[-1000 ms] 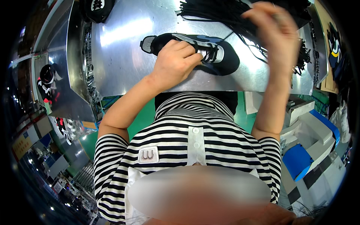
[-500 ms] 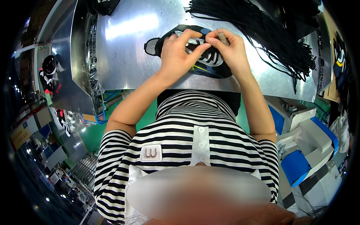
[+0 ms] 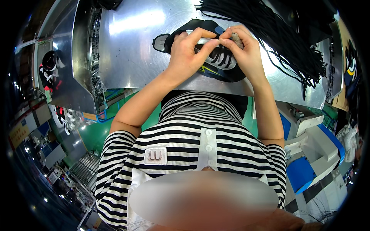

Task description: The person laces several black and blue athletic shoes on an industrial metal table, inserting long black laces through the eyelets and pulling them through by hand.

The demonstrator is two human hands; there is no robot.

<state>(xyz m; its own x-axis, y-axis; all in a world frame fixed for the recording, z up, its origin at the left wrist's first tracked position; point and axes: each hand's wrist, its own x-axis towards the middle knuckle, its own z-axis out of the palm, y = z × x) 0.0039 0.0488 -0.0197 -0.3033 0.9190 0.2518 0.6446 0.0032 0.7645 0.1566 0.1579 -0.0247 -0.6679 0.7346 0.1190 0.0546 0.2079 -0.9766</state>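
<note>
A black shoe upper [image 3: 225, 76] with a grey lacing panel and a yellow-green mark lies on the metal table, its padded tongue end to the left. Black shoelace [image 3: 220, 59] crosses the panel's right part in several rows. My left hand [image 3: 184, 54] is closed over the upper's left half, some fingers tucked into its opening, thumb and forefinger reaching to the panel. Close against those fingertips, my right hand [image 3: 246, 52] pinches at the panel's upper edge; what lies in the pinch is hidden. A beige wrap [image 3: 236, 39] covers one right finger.
A thick bundle of black laces [image 3: 285, 50] spreads over the right side of the metal table [image 3: 127, 57]. Dark material is piled at the far right. A grey and blue machine [image 3: 312, 154] stands at my right, and shoe parts [image 3: 50, 71] lie at far left.
Both hands and the shoe upper appear slightly farther right in the picture. My fingertips still meet over the lacing panel, and the right fingers have turned a little.
</note>
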